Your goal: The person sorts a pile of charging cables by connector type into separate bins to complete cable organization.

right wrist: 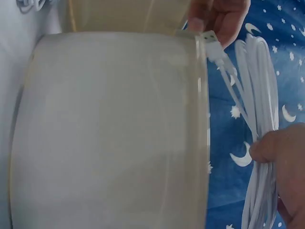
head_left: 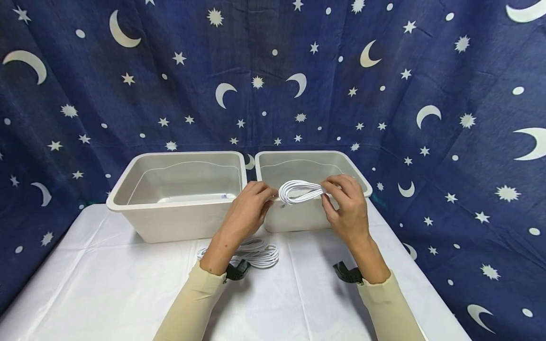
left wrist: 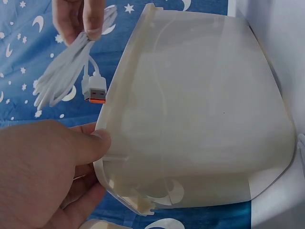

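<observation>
My right hand (head_left: 349, 208) pinches a coiled white USB cable (head_left: 313, 191) near one end of its coil, above the front rim of the right bin (head_left: 298, 219). From the coil hangs the cable's USB plug (left wrist: 95, 89), with orange inside its metal end. At the bin's front left corner, my left hand (head_left: 250, 206) grips the rim. In the left wrist view the thumb (left wrist: 97, 143) lies on one side of that rim and fingers show on the other. The right wrist view shows the right thumb (right wrist: 264, 147) across the strands.
A second pale bin (head_left: 175, 222) stands to the left of the right one. Several white cables (head_left: 262, 257) lie bundled on the white-covered table (head_left: 85, 284), partly behind my left forearm. A blue curtain (head_left: 256, 38) with moons and stars hangs behind and along the sides.
</observation>
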Motion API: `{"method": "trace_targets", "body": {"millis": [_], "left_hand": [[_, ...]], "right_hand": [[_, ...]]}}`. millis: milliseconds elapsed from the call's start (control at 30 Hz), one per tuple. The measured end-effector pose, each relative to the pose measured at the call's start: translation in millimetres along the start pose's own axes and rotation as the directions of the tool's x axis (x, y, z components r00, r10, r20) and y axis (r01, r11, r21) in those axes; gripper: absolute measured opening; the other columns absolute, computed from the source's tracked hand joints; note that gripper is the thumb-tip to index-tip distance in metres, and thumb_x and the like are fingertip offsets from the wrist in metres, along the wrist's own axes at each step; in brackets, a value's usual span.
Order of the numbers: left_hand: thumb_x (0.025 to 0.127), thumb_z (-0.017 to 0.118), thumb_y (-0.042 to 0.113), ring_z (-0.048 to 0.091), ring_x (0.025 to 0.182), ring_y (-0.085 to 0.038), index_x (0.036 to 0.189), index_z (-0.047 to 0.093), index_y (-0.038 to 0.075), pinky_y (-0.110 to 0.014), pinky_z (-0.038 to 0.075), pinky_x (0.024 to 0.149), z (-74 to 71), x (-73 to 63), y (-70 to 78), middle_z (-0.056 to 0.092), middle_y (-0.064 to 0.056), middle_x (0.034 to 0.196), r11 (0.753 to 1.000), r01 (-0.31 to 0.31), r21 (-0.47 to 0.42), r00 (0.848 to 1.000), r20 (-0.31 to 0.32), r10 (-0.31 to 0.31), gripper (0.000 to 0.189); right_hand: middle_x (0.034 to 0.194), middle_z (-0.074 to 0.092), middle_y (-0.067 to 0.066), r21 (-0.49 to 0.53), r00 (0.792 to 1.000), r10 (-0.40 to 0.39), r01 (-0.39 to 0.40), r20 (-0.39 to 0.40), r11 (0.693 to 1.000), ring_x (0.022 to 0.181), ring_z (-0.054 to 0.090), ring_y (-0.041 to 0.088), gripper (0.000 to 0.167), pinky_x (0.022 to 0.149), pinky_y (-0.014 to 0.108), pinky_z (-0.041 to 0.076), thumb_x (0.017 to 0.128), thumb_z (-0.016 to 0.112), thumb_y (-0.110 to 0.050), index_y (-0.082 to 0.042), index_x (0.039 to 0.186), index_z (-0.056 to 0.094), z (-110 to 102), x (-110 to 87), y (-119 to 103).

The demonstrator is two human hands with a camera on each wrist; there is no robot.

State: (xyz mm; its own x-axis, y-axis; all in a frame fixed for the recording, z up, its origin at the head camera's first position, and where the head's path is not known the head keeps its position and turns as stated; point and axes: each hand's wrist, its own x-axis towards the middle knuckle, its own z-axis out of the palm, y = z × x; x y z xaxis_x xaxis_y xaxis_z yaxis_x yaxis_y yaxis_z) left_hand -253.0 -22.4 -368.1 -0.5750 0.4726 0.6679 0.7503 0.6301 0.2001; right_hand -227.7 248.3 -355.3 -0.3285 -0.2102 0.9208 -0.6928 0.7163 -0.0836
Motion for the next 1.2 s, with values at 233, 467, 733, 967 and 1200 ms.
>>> {"method": "trace_targets", "body": {"millis": [233, 467, 733, 967, 1200], "left_hand": [[0.095, 0.075, -0.001, 0.061, 0.107, -0.023, 0.114, 0.076, 0.013, -0.034, 0.051, 0.099, 1.9, 0.0, -0.3, 0.070, 0.001, 0.108, 1.000, 0.004, 0.002, 1.000, 0.001, -0.004, 0.024], [0.095, 0.074, -0.002, 0.061, 0.106, -0.023, 0.114, 0.076, 0.013, -0.035, 0.051, 0.097, 3.1, 0.6, -0.7, 0.070, 0.001, 0.107, 1.000, 0.003, 0.010, 1.000, -0.001, -0.003, 0.024], [0.095, 0.074, -0.002, 0.061, 0.106, -0.023, 0.114, 0.076, 0.013, -0.035, 0.051, 0.097, 3.1, 0.4, -0.2, 0.070, 0.001, 0.107, 1.000, 0.002, 0.008, 1.000, -0.006, -0.002, 0.024], [0.095, 0.074, -0.002, 0.061, 0.105, -0.024, 0.113, 0.076, 0.013, -0.036, 0.052, 0.096, 1.1, 0.1, 0.4, 0.070, 0.001, 0.106, 1.000, -0.005, 0.001, 1.000, -0.016, 0.005, 0.024], [0.097, 0.073, -0.001, 0.060, 0.106, -0.023, 0.114, 0.076, 0.014, -0.035, 0.051, 0.097, 0.3, -0.1, 1.0, 0.070, 0.001, 0.108, 1.000, 0.007, 0.000, 1.000, 0.000, -0.007, 0.023]], "right_hand": [[0.111, 0.073, 0.014, -0.002, 0.998, 0.065, -0.065, -0.019, 0.998, 0.113, 0.062, 0.039, 0.025, 0.104, 0.045, 0.045, 0.084, 0.080, 0.009, 0.002, 0.107, 0.079, 8.2, -7.6, 14.0], [0.110, 0.073, 0.016, -0.026, 0.993, 0.105, -0.106, -0.049, 0.994, 0.111, 0.063, 0.040, 0.024, 0.102, 0.047, 0.047, 0.083, 0.080, 0.009, 0.005, 0.106, 0.078, 14.6, -12.0, 20.9], [0.112, 0.073, 0.018, -0.035, 0.993, 0.103, -0.105, -0.061, 0.994, 0.110, 0.063, 0.041, 0.027, 0.101, 0.049, 0.047, 0.082, 0.078, 0.005, 0.005, 0.109, 0.077, 13.4, -10.3, 20.5], [0.111, 0.073, 0.018, -0.015, 0.995, 0.089, -0.090, -0.048, 0.996, 0.106, 0.063, 0.041, 0.028, 0.096, 0.049, 0.047, 0.080, 0.080, 0.004, 0.005, 0.109, 0.077, 12.9, -8.9, 16.5], [0.109, 0.073, 0.017, -0.018, 0.997, 0.075, -0.076, -0.025, 0.997, 0.103, 0.063, 0.041, 0.027, 0.094, 0.050, 0.046, 0.081, 0.079, -0.001, 0.003, 0.108, 0.078, 13.0, -8.3, 8.6]]}}
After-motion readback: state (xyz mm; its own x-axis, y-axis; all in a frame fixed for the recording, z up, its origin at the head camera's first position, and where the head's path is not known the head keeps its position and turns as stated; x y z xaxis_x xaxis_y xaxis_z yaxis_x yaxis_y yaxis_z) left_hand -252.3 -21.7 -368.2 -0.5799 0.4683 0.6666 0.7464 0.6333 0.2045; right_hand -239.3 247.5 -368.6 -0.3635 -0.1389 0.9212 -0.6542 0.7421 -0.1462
